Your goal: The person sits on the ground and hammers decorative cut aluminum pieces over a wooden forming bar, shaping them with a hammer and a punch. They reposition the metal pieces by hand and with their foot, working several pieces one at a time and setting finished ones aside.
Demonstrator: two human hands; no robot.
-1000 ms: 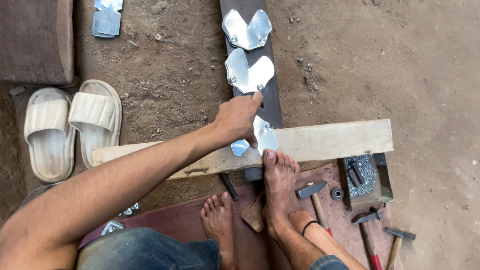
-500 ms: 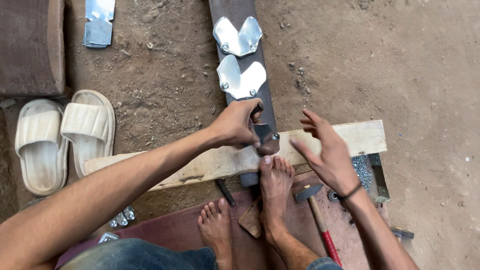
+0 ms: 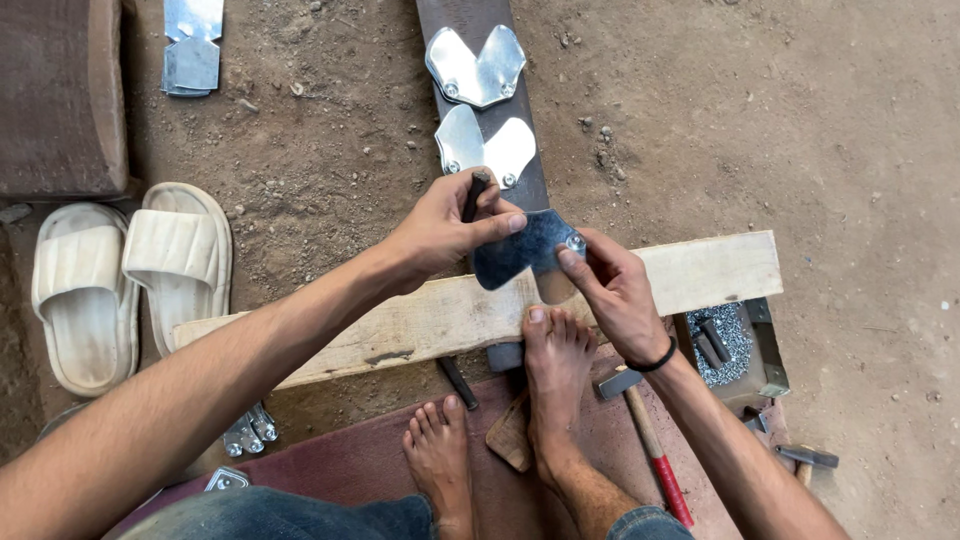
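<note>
Right hand (image 3: 612, 290) now pinching metal plate (image 3: 525, 255).

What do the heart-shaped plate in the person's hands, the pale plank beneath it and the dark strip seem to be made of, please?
Plate: thin sheet metal, probably galvanised or tinned, going by its dull grey sheen. Plank: bare sawn wood, with pale grain and chipped edges. Strip: dark and flat, likely steel or hardwood; unclear.

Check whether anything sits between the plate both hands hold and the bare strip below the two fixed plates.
Nothing visible does. The metal plate, pinched by the left hand and right hand, already hovers over the dark strip just below the lower fixed plate.
</note>
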